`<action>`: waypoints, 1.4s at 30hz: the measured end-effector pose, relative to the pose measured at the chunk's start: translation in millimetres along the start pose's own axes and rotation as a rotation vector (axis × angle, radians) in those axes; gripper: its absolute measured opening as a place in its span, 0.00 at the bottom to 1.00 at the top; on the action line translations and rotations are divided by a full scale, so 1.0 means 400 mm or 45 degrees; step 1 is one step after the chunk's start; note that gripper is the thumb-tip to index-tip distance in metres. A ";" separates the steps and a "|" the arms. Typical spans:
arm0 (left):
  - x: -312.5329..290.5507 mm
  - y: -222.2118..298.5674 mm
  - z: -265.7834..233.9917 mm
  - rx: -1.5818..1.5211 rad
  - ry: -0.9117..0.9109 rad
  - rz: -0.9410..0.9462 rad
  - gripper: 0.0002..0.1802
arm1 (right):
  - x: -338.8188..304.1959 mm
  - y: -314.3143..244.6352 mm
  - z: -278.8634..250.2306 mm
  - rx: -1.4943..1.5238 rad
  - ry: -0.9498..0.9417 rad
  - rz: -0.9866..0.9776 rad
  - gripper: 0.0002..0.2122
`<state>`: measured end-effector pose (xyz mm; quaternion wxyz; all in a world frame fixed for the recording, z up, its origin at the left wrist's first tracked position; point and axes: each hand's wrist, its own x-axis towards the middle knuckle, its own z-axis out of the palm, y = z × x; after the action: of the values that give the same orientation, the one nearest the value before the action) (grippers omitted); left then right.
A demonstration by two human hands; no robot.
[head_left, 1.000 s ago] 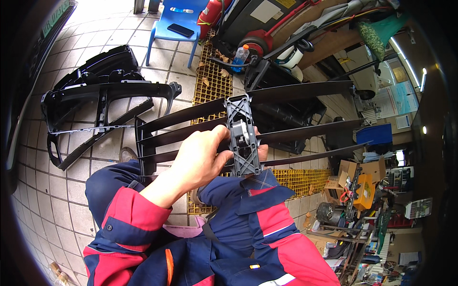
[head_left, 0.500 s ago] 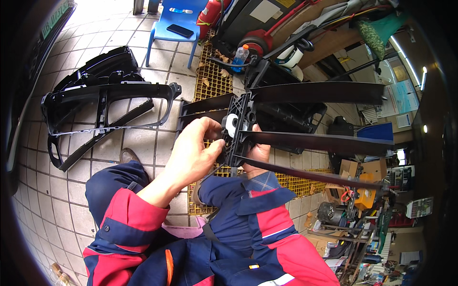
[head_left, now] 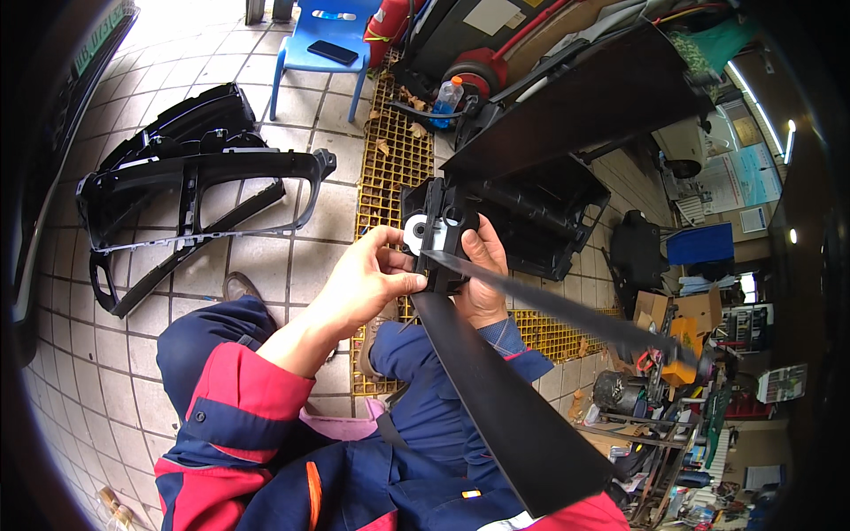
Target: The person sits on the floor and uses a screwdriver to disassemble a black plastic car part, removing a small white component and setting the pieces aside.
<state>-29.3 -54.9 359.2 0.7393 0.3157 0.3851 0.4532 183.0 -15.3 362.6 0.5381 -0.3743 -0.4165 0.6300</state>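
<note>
In front of my lap I hold a black plastic shutter assembly (head_left: 509, 403) with long flat slats reaching out to the right. The upper and lower slats show their broad faces, and the middle one is nearly edge-on. A white round piece (head_left: 414, 234) sits at its narrow central frame. My left hand (head_left: 359, 281) grips the frame's left side, thumb and fingers just below the white piece. Curled around the frame's right side is my right hand (head_left: 484, 270), its fingers partly hidden behind the black plastic.
Black plastic frames (head_left: 190, 195) lie on the tiled floor at left. A blue chair (head_left: 323, 57) bears a phone (head_left: 333, 52). Beyond the yellow floor grating (head_left: 382, 146) stand a bottle (head_left: 447, 99) and a black housing (head_left: 531, 221). A cluttered shelf (head_left: 651, 434) stands at right.
The slats have swung from nearly edge-on to tilted and fanned apart, the upper one rising and the lower one dropping toward my lap. My right hand has shifted slightly around the frame.
</note>
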 end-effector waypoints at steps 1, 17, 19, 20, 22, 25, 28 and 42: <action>0.001 -0.001 0.000 -0.011 0.002 0.013 0.34 | 0.002 0.002 -0.001 -0.016 -0.003 -0.013 0.25; 0.014 0.000 -0.016 0.178 0.235 0.256 0.35 | -0.009 -0.007 -0.018 -0.185 -0.139 0.092 0.34; 0.014 -0.001 -0.021 0.163 0.219 0.246 0.34 | -0.002 0.004 -0.013 -0.201 -0.131 0.143 0.34; 0.023 -0.001 -0.021 0.156 0.249 0.211 0.31 | 0.013 -0.001 -0.015 -0.250 -0.251 0.068 0.34; 0.033 -0.004 -0.026 0.049 0.235 0.163 0.29 | 0.012 -0.001 -0.013 -0.215 -0.270 0.132 0.33; 0.045 -0.016 -0.024 -0.064 0.241 0.114 0.26 | 0.007 -0.004 -0.013 -0.178 -0.297 0.180 0.32; 0.051 -0.019 -0.028 -0.039 0.250 0.037 0.24 | 0.007 -0.003 -0.016 -0.174 -0.311 0.227 0.31; 0.060 -0.021 -0.029 0.187 0.395 0.051 0.22 | 0.018 0.013 -0.009 -0.140 -0.217 0.364 0.25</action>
<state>-28.5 -35.1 339.6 0.6368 0.3029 0.5203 0.4816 183.5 -8.0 356.3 0.3847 -0.4038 -0.4368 0.7058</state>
